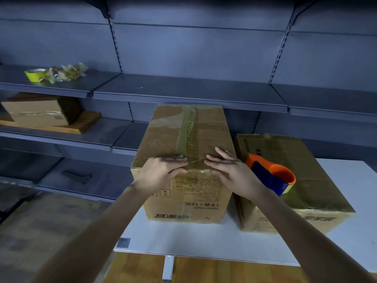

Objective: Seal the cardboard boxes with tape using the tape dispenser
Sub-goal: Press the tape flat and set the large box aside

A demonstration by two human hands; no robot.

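**Flat hands on a taped carton**

Left hand (pixel 163 167) and right hand (pixel 228 168), fingers straight, press the glossy tape strip (pixel 186 131) on a rectangular cardboard box (pixel 204 193). The orange-and-blue plastic tape dispenser (pixel 271 176) rests atop the adjacent box (pixel 318 180), on the white table (pixel 204 237).

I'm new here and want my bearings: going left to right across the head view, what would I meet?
In order: yellow tape roll → crumpled tape scraps → left hand → right hand → tape dispenser.

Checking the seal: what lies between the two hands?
Head view: the tape strip on the cardboard box, between left hand and right hand.
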